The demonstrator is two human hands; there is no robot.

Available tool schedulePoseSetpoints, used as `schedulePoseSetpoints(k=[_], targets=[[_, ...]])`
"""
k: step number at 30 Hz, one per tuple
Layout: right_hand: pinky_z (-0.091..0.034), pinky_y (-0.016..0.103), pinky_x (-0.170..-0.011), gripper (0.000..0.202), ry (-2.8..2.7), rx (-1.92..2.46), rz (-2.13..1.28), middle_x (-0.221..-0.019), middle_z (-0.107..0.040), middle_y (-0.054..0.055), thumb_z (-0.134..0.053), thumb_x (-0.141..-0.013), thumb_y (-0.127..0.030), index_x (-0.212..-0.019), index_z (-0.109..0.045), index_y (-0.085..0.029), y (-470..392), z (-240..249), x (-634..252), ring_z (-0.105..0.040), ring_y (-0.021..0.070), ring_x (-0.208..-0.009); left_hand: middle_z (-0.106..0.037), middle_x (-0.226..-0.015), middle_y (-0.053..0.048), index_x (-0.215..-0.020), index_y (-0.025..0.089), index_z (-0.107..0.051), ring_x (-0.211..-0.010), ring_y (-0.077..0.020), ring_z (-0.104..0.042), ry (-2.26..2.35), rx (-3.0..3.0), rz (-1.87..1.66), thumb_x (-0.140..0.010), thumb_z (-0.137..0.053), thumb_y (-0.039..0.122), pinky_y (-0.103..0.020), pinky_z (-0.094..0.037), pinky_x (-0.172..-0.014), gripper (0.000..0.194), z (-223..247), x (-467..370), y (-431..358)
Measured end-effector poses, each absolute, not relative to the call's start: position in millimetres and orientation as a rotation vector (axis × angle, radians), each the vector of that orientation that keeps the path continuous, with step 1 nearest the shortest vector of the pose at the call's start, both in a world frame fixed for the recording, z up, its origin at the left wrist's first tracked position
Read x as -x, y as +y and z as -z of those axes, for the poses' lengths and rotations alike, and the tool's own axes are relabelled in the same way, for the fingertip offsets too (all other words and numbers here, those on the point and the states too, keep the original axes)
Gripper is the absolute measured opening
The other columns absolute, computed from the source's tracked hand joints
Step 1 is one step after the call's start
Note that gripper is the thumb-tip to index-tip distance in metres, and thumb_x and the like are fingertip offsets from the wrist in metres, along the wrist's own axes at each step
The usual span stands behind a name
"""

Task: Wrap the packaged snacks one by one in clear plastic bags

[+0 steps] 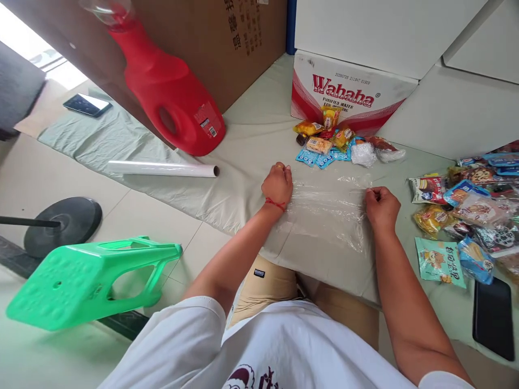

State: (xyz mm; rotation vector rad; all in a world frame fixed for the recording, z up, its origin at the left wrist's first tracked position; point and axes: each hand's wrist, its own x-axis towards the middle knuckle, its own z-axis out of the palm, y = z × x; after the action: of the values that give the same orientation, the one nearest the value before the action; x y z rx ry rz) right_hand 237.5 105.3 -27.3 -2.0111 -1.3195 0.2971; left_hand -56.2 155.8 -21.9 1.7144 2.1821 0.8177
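Note:
A sheet of clear plastic wrap [328, 202] stretches between my two hands above the cloth-covered table, creased along its middle. My left hand [278, 183] is closed on its left edge, a red string around the wrist. Its right edge is gripped in my right hand [381, 208], also closed with the fingers curled in. Just beyond the wrap lies a small heap of packaged snacks [320, 145], with blue sachets [316, 158] in front and a wrapped white bundle [363, 154] at its right. A white roll of wrap [162, 169] rests to the left of my left hand.
Behind the snacks stands a Wahaha water carton [348, 92]. A large red jug [170, 92] is at the left back. More packaged snacks [474, 208] and a black phone [493, 319] lie at the right. A green stool [77, 283] is on the floor at left; another phone [87, 105] lies farther back.

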Motion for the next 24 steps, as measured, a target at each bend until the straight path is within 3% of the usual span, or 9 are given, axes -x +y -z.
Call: schedulePoseSetpoints(k=[4, 7, 9, 11, 14, 17, 20, 22, 24], targets=[[-0.045, 0.053, -0.101, 0.032, -1.447, 1.953, -0.009, -0.115, -0.061, 0.016, -0.058, -0.089, -0.035, -0.114, -0.063, -0.016, 94, 9, -236, -0.058, 0.0297, -0.101, -0.065, -0.125, -0.02, -0.12, 0.016, -0.064, -0.121, -0.033, -0.057, 2.033, -2.074, -1.121, -0.1, -0.049, 0.031, -0.049, -0.045, -0.101, 0.029, 25, 58, 148], [-0.047, 0.055, -0.103, 0.031, -1.729, 1.703, 0.052, -0.121, -0.062, 0.017, -0.051, -0.099, -0.034, -0.123, -0.063, -0.019, 72, -11, -207, -0.056, 0.0326, -0.115, -0.07, -0.118, -0.013, -0.105, 0.021, -0.072, -0.13, -0.032, -0.054, 1.634, -2.454, -0.938, -0.094, -0.05, 0.023, -0.057, -0.033, -0.116, 0.024, 24, 59, 141], [-0.047, 0.054, -0.108, 0.034, -2.08, 1.481, -0.107, -0.129, -0.065, 0.015, -0.049, -0.103, -0.033, -0.131, -0.063, -0.022, 49, -15, -177, -0.057, 0.0316, -0.124, -0.074, -0.114, -0.008, -0.1, 0.023, -0.074, -0.137, -0.0299, -0.053, 1.396, -2.575, -0.756, -0.094, -0.05, 0.024, -0.06, -0.018, -0.126, 0.025, 23, 58, 140], [-0.041, 0.055, -0.119, 0.044, -2.418, 1.274, -0.272, -0.149, -0.059, 0.014, -0.051, -0.105, -0.036, -0.145, -0.058, -0.021, 21, -9, -149, -0.048, 0.0319, -0.142, -0.076, -0.119, -0.006, -0.109, 0.025, -0.075, -0.141, -0.0286, -0.052, 1.357, -2.539, -0.65, -0.099, -0.044, 0.029, -0.064, -0.005, -0.129, 0.032, 22, 57, 141], [-0.036, 0.055, -0.126, 0.053, -2.64, 1.133, -0.411, -0.161, -0.049, 0.012, -0.052, -0.105, -0.035, -0.156, -0.049, -0.019, -26, 8, -131, -0.042, 0.0291, -0.151, -0.066, -0.146, -0.008, -0.133, 0.026, -0.068, -0.147, -0.0302, -0.047, 1.471, -2.403, -0.54, -0.107, -0.032, 0.038, -0.074, -0.002, -0.126, 0.047, 20, 60, 141], [-0.036, 0.057, -0.126, 0.053, -2.646, 1.105, -0.583, -0.162, -0.048, 0.011, -0.055, -0.104, -0.031, -0.156, -0.049, -0.021, -65, 11, -143, -0.042, 0.0274, -0.152, -0.048, -0.164, -0.007, -0.149, 0.03, -0.057, -0.154, -0.0321, -0.038, 1.507, -2.377, -0.39, -0.109, -0.025, 0.044, -0.078, -0.003, -0.123, 0.053, 17, 68, 136], [-0.048, 0.048, -0.119, 0.039, -2.462, 1.016, -0.823, -0.14, -0.069, 0.006, -0.057, -0.104, -0.028, -0.142, -0.063, -0.027, -77, -4, -163, -0.059, 0.0225, -0.138, -0.036, -0.17, -0.006, -0.158, 0.032, -0.046, -0.158, -0.0329, -0.032, 1.498, -2.436, -0.292, -0.108, -0.027, 0.05, -0.078, 0.0, -0.123, 0.057, 18, 74, 128], [-0.052, 0.044, -0.115, 0.038, -2.3, 1.072, -0.791, -0.13, -0.075, 0.003, -0.053, -0.105, -0.024, -0.14, -0.064, -0.03, -68, -11, -170, -0.064, 0.0201, -0.131, -0.032, -0.172, -0.007, -0.161, 0.03, -0.041, -0.159, -0.033, -0.029, 1.489, -2.488, -0.271, -0.107, -0.029, 0.054, -0.078, 0.002, -0.124, 0.06, 20, 76, 124], [-0.047, 0.048, -0.119, 0.044, -2.239, 1.251, -0.583, -0.144, -0.066, 0.007, -0.05, -0.106, -0.026, -0.15, -0.056, -0.028, -49, -10, -174, -0.056, 0.0237, -0.141, -0.029, -0.173, -0.008, -0.162, 0.029, -0.038, -0.16, -0.0329, -0.027, 1.493, -2.522, -0.272, -0.106, -0.03, 0.057, -0.078, 0.002, -0.124, 0.063, 21, 78, 120]])
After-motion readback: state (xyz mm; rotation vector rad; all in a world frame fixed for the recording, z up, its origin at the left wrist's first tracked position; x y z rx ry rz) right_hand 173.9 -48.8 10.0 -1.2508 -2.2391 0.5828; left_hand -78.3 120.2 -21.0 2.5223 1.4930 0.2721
